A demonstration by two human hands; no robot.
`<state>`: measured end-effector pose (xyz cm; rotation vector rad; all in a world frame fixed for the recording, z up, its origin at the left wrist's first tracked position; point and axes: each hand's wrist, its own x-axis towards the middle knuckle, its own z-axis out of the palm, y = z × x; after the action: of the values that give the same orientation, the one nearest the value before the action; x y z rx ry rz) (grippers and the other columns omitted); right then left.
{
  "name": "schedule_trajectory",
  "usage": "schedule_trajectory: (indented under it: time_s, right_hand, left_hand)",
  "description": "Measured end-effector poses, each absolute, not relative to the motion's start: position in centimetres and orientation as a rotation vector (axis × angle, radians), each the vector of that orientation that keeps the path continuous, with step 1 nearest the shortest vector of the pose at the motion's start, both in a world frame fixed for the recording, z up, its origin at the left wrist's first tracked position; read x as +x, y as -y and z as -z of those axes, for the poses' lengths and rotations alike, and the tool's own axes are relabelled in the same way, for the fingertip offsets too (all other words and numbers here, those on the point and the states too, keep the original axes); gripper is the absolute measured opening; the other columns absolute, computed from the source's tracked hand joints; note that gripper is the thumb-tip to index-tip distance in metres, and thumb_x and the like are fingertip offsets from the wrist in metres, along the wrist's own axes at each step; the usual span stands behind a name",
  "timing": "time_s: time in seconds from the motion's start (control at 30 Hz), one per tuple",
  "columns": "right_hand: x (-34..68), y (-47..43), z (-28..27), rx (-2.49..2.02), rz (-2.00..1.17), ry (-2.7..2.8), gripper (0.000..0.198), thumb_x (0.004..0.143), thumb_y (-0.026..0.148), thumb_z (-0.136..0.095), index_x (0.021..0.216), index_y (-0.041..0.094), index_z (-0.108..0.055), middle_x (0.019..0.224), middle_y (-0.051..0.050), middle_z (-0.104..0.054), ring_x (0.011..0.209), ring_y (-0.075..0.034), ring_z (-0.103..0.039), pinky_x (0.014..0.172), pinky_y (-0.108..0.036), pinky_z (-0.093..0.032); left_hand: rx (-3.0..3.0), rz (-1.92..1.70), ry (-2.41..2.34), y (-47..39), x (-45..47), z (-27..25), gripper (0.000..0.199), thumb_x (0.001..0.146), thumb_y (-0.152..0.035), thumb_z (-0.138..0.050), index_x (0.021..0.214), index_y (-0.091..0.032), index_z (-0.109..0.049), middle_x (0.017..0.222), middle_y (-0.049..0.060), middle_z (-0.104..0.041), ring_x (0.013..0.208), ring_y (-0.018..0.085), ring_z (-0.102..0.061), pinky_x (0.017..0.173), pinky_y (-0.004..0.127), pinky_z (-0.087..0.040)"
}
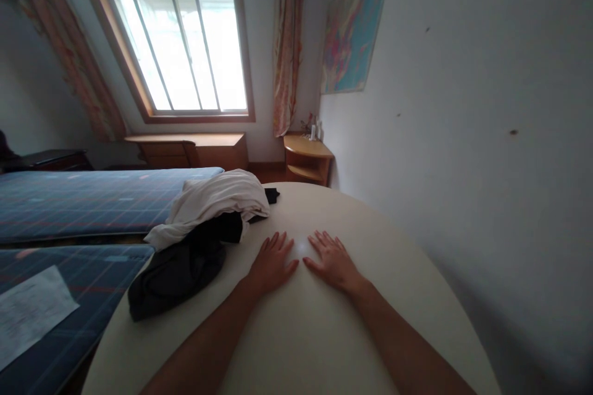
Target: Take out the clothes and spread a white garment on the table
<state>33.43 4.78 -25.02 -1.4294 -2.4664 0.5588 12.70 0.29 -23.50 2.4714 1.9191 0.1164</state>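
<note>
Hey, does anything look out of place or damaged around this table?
White cloth and dark cloth lie heaped on the table beside the left hand, rumpled rather than folded. A few dark marks, perhaps holes, mar the pale wall at right. Nothing looks spilled.

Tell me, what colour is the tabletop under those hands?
The tabletop is a plain cream or off-white, seen in the head view.

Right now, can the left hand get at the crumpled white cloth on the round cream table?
Likely yes: the left hand rests palm-down, seemingly empty; the white cloth lies close by, uncovered on top, though bunched dark fabric lies along its near side.
</note>
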Motion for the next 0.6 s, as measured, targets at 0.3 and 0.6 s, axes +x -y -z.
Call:
schedule_trajectory:
  time_s: [0.3,0.6]
  right_hand:
    - [33.34,-4.63,25.00,-1.433,-0.565,2.472,0.072,0.093,0.060,-0.043,0.153,0.019,-0.039,0.161,-0.008,-0.027,0.150,-0.027,-0.019,0.121,-0.047,-0.010]
    - [33.41,-4.77,25.37,-1.425,-0.554,2.470,0.072,0.094,0.062,-0.041,0.153,0.020,-0.039,0.162,-0.009,-0.026,0.150,-0.028,-0.019,0.121,-0.048,-0.010]
  left_hand:
    - [2.465,-0.122,-1.918,-0.21,12.49,23.71,0.054,0.098,-0.048,-0.045,0.146,-0.025,-0.047,0.157,0.014,-0.036,0.147,0.031,-0.029,0.119,0.050,-0.024]
    - [2.457,-0.128,-1.916,-0.25,12.41,23.75,0.055,0.098,-0.048,-0.045,0.147,-0.024,-0.046,0.158,0.014,-0.035,0.148,0.032,-0.028,0.119,0.049,-0.024]
